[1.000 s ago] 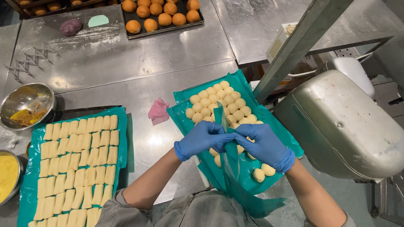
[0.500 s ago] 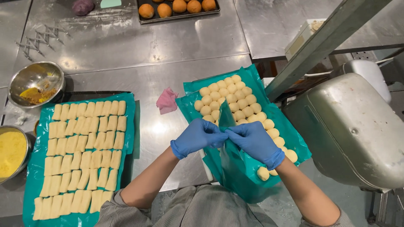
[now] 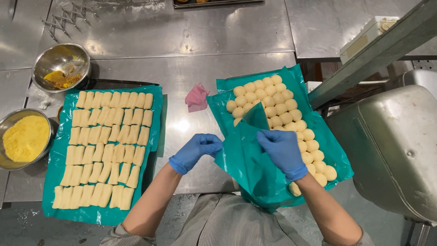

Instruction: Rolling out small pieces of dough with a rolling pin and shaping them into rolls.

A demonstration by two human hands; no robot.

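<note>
Sheet held: a loose teal translucent plastic sheet (image 3: pixel 248 159) is being pinched at both side edges, in front of the chest, over the near-left part of the tray of balls.
Left hand: the blue-gloved left hand (image 3: pixel 196 149) is closed narrow on the sheet's left edge, fingers curled, thumb side toward the sheet.
Right hand: the blue-gloved right hand (image 3: pixel 283 151) is being kept pinched on the sheet's right edge, fingertips pointing left & up.
Key relation: the sheet is lying between the 2 hands, directly rt of the left hand & left of the right hand; both are touching it, so neither is nearer.
Long axis: the sheet is running near-to-far, from a peak by the ball rows down to a hanging lower edge toward the striped grey apron (image 3: pixel 236 228).
Beneath: round pale-yellow dough balls (image 3: pixel 277 107) are sitting in rows on a teal plastic liner (image 3: pixel 337 157), partly hidden by the sheet.
Left side: pale finger-shaped dough pieces (image 3: pixel 109 146) are lying in rows on a 2nd teal-lined tray (image 3: pixel 54 205), well apart from both hands.
Also there: a steel bowl of yellow crumbs (image 3: pixel 25 139), a steel bowl w/ orange-brown residue (image 3: pixel 61 68), a crumpled pink wrapper (image 3: pixel 197 97), all on the steel worktable (image 3: pixel 191 50).
Vs 0.5 s ago: the hands are being drawn wider apart, the sheet is being opened out broader & its peak raised; the view is being tipped nearer, so the far tray of brown balls is nearly cut off.
</note>
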